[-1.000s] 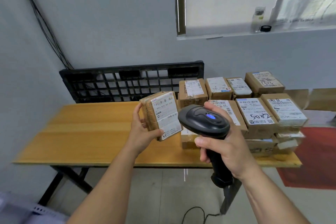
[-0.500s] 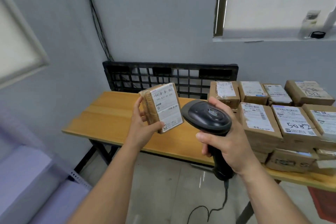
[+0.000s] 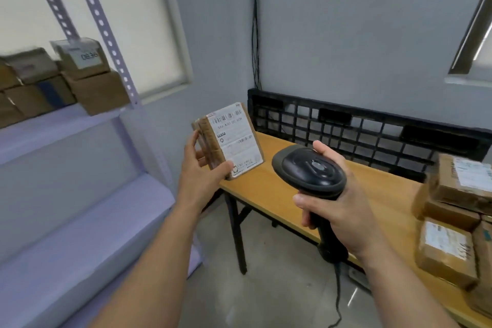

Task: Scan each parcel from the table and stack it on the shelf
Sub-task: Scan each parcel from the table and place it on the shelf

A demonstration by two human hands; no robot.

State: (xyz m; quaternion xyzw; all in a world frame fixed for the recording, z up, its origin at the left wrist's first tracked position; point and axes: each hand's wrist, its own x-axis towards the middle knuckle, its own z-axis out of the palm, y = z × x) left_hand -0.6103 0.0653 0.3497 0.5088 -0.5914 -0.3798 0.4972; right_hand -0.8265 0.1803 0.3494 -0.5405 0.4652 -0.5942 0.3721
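Note:
My left hand [image 3: 203, 167] grips a small brown parcel [image 3: 229, 141] upright, its white label facing me. My right hand [image 3: 338, 202] holds a black barcode scanner [image 3: 310, 167] by its handle, head aimed toward the parcel, a short gap between them. A pale metal shelf [image 3: 80, 125] stands at the left with several brown parcels [image 3: 90, 77] stacked on its upper level. More parcels [image 3: 452, 210] are piled on the wooden table [image 3: 279, 183] at the right edge.
A black plastic pallet [image 3: 359, 125] leans against the wall behind the table. The scanner's cable [image 3: 338, 298] hangs down to the floor. Lower shelf levels [image 3: 66, 234] show no parcels. A window frame [image 3: 170, 61] sits behind the shelf.
The view has swung left, bringing the shelf into sight and pushing the table's parcels to the right edge. Both hands keep their hold on parcel and scanner.

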